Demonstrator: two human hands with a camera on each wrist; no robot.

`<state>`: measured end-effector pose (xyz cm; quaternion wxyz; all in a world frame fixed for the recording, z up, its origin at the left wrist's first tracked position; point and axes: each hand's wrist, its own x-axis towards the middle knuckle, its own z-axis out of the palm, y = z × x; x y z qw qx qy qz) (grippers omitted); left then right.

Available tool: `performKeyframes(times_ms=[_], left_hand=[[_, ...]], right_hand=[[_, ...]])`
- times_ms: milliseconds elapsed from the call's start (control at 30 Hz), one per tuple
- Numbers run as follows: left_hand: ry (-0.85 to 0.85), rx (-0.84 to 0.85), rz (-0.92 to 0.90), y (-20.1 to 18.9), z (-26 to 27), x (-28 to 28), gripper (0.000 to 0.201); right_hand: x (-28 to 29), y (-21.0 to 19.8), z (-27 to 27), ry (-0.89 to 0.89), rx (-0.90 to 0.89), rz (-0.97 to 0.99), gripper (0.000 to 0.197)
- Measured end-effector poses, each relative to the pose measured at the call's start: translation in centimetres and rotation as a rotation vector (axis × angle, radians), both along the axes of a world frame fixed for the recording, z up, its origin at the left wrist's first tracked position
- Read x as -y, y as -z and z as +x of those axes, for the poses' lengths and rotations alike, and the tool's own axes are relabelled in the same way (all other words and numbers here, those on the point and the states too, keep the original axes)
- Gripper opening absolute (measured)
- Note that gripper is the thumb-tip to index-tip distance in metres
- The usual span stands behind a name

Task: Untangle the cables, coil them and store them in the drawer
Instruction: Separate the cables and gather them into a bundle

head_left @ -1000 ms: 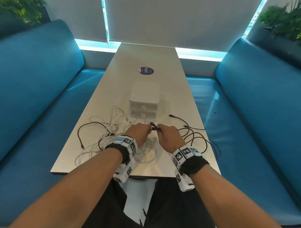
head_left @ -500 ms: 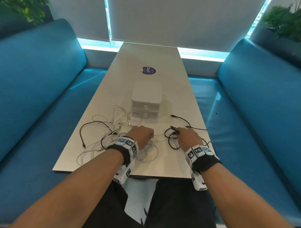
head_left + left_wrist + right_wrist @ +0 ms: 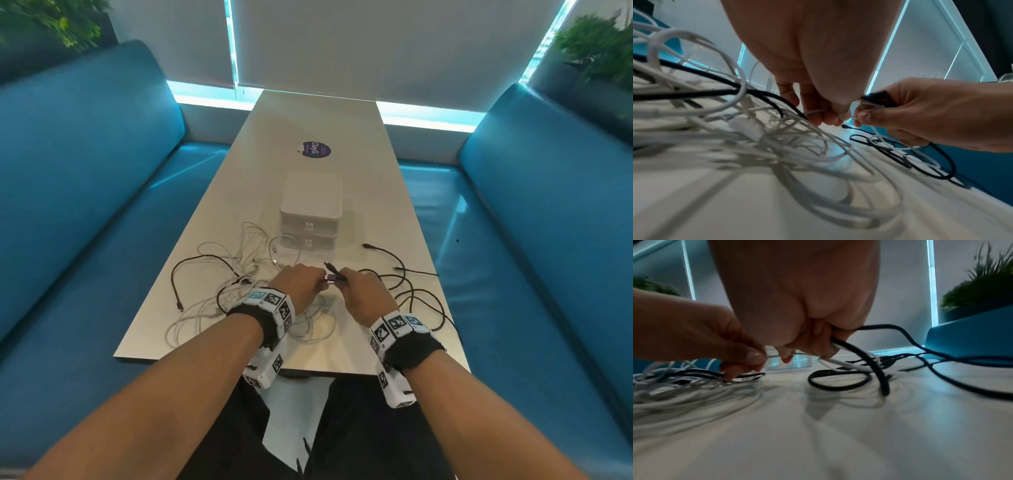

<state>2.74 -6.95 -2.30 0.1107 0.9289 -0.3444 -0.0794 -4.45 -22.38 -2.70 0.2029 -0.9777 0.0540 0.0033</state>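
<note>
A tangle of white cables lies on the table at the near left, with a black cable looped through it. More black cable loops at the near right. My left hand pinches a white cable between thumb and fingers. My right hand is right against it, its fingers curled round black cable together with a white strand. A black plug sticks up between the hands. The white two-drawer unit stands just beyond, with both drawers closed.
Blue sofas flank the table on both sides. A round dark sticker lies further up the tabletop. Black cable ends lie to the right of the drawer unit, and one loop reaches the table's right edge.
Half a second ago my hands were apart with a thin white cable stretched between them. Now the right hand has come back left to meet the left hand, carrying the black cable.
</note>
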Motion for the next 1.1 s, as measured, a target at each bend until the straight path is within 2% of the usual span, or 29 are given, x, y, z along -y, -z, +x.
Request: performKeyframes(times_ms=[133, 267, 400, 500, 633, 767, 967, 1100], left_hand=[[0.037, 0.002, 0.049, -0.2, 0.5, -0.8, 0.025], [0.033, -0.034, 0.051, -0.5, 0.6, -0.6, 0.023], [-0.006, -0.031, 0.045, -0.6, 0.5, -0.2, 0.019], [-0.055, -0.05, -0.021, -0.8, 0.1, -0.3, 0.023], [-0.043, -0.078, -0.088, -0.6, -0.1, -1.0, 0.022], [0.0, -0.066, -0.073, -0.6, -0.2, -0.9, 0.025], [0.023, -0.072, -0.023, -0.1, 0.7, -1.5, 0.023], [-0.002, -0.056, -0.026, -0.1, 0.4, -1.0, 0.023]], right_hand=[[2.7, -0.1, -0.3, 0.147, -0.068, -0.143, 0.025], [2.7, -1.0, -0.7, 0.23, -0.038, -0.154, 0.022], [-0.5, -1.7, 0.1, 0.142, 0.084, -0.043, 0.022], [-2.1, -1.0, 0.4, 0.031, 0.048, 0.052, 0.026], [-1.6, -0.6, 0.1, 0.058, 0.008, 0.144, 0.026], [-0.5, -0.3, -0.2, 0.046, -0.026, 0.1, 0.02], [3.1, -0.5, -0.6, 0.274, -0.052, -0.006, 0.025], [2.0, -0.8, -0.1, 0.245, 0.005, -0.016, 0.025]])
